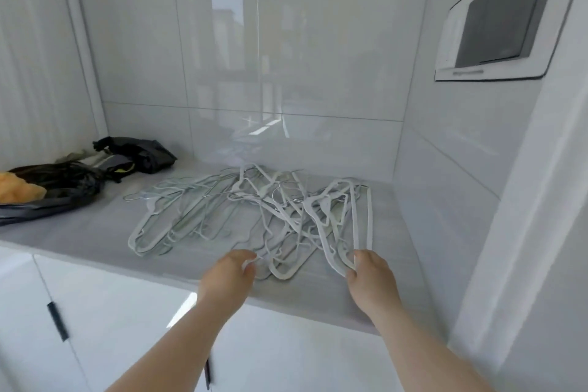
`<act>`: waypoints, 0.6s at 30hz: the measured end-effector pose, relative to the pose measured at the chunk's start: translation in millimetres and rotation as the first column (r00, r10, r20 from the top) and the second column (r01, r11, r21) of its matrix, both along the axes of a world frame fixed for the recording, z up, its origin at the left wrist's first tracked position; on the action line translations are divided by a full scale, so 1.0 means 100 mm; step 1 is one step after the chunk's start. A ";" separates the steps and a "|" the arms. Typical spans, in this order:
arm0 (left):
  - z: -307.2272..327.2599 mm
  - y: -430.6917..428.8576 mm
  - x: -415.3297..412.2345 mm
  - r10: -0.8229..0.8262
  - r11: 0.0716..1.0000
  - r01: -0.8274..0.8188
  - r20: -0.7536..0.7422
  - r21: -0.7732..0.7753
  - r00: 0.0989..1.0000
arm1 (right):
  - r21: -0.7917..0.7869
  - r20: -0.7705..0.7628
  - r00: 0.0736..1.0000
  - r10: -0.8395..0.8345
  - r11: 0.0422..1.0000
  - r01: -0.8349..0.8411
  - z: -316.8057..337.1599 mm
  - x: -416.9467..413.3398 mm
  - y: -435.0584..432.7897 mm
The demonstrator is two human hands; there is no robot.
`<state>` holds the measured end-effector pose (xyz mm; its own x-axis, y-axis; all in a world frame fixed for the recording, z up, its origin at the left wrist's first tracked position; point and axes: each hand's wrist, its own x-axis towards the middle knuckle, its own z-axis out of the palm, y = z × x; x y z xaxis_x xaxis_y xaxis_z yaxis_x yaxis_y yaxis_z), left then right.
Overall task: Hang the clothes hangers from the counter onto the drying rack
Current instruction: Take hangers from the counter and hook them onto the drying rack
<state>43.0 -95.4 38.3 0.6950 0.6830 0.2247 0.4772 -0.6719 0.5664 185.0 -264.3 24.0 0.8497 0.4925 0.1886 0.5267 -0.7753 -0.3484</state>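
Two bare forearms reaching in from bottom edge, over white cabinet doors (105, 312) with dark handles. Left hand (234, 270) at near edge of hanger pile (254, 216), fingers curled narrow, thumb and fingertips pinched on thin white hanger bar at about centre front of pile. Right hand (370, 275) at pile's near right corner, fingers closed round lower ends of two or three white hangers (361, 219) that run up and away from palm. Exact count in grip cannot be told. Pile lying on grey counter (79, 232), spread from centre to right, just ahead of both hands; pale green-white hangers fanned flat on left part, whiter ones tangled and crossed on right, metal hooks showing near middle. Well apart on counter's far left: black bags (60, 188) with orange cloth (19, 189) poking out, another dark bundle (140, 153) behind near corner. Glossy white tiled wall (286, 41) behind counter, reflecting. White-framed panel (502, 16) mounted on right wall, upper right. Drying rack not seen.
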 end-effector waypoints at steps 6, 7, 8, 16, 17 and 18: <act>-0.23 0.26 0.39 -0.161 0.958 0.191 -0.152 0.214 0.975 | -0.069 -0.017 0.994 -0.105 0.992 0.103 -0.18 0.25 0.06; -0.24 0.26 0.41 -0.172 0.953 0.205 -0.157 0.225 0.972 | -0.072 -0.005 0.994 -0.109 0.992 0.108 -0.19 0.26 0.07; -0.25 0.27 0.45 -0.171 0.953 0.198 -0.134 0.229 0.976 | -0.064 0.008 0.994 -0.110 0.992 0.110 -0.20 0.25 0.08; -0.02 -0.01 1.00 -0.289 0.907 0.358 -0.289 0.221 0.913 | 0.049 0.063 0.989 -0.133 0.990 0.130 -0.24 0.28 0.10; 0.00 -0.05 1.07 -0.278 0.909 0.359 -0.334 0.211 0.900 | 0.064 0.066 0.990 -0.125 0.991 0.121 -0.25 0.28 0.11; 0.01 -0.08 1.13 -0.253 0.915 0.343 -0.358 0.215 0.899 | 0.072 0.064 0.991 -0.116 0.991 0.111 -0.26 0.29 0.11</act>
<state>155.9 -103.6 38.8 0.9203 0.3778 0.1021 0.3531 -0.9140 0.1998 213.9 -252.9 -1.8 0.8835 0.3775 0.2775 0.4608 -0.8071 -0.3690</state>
